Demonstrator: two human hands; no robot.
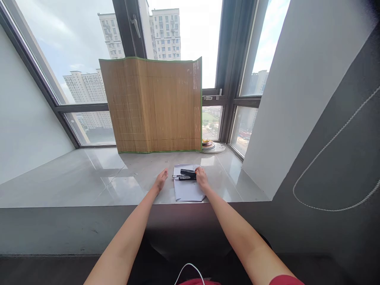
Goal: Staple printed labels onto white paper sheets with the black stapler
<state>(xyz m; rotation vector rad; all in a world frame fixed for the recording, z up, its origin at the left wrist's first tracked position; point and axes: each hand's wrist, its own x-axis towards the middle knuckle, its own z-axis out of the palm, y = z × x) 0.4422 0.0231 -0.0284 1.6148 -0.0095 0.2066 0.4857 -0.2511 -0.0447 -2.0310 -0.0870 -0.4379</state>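
Note:
White paper point(190, 192) lies on the tiled window sill in front of me. Several dark pens or similar slim items point(187, 174) rest across its upper part, pointing left. My right hand point(202, 178) has its fingers closed round the right end of these items, at the paper's right edge. Left of the paper, my left hand point(161, 179) is held apart from it, fingers extended and nothing in them. The exact kind of each dark item is too small to tell.
A bamboo mat point(157, 107) stands upright against the window behind the paper. Stacked plates point(215, 148) sit at its lower right. A beaded cord point(314, 158) hangs by the dark right wall. The sill's front edge point(118, 206) is near my forearms.

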